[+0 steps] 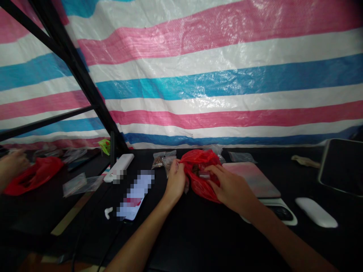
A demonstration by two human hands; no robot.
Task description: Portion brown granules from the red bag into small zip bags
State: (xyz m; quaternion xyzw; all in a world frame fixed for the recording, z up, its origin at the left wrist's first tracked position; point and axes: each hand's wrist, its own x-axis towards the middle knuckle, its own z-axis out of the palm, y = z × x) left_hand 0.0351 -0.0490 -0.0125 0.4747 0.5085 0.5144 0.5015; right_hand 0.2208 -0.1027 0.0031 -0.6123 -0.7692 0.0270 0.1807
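Observation:
A crumpled red plastic bag (202, 194) sits on the black table with its mouth open toward me. Brown bits and something clear show inside it. My left hand (176, 180) is closed on the bag's left edge, and a bit of clear plastic shows just below its fingers. On the other side, my right hand (231, 185) has thumb and fingers on the right rim, fingertips reaching into the mouth; exactly what lies between them is partly hidden. Small clear zip bags (158, 160) with brown contents lie just behind my left hand.
A flat scale (255, 179) is beside my right forearm, with a white oval case (316, 212) farther right. A phone (136, 196), a white earbud (108, 212) and a white power bank (119, 167) lie left. Another person's hand (13, 166) is near a second red bag (36, 175).

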